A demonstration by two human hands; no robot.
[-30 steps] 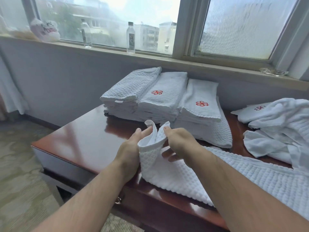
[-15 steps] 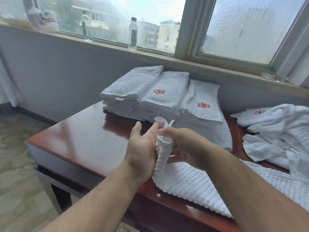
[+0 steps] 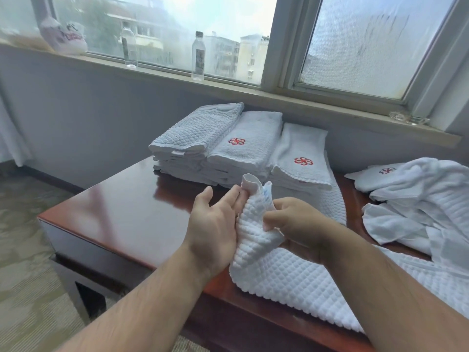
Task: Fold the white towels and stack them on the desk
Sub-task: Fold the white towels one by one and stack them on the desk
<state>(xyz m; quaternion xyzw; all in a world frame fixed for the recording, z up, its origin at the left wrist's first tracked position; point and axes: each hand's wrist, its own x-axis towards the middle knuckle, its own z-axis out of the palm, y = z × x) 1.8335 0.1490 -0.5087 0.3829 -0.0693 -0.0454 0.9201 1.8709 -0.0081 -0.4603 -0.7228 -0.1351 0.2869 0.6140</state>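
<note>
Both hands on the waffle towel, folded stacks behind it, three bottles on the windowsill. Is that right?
Not quite: the head view shows two bottles on the windowsill, not three. The left hand and right hand are on the waffle towel, with the folded stacks behind it.

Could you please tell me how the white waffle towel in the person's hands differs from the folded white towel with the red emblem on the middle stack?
The white waffle-weave towel is unfolded, spread across the brown wooden desk, its corner pinched by the right hand; the folded white towel with the red emblem lies flat atop a stack. The waffle towel has a raised grid and shows no emblem; the emblem towel looks smoother. Both are white.
</note>
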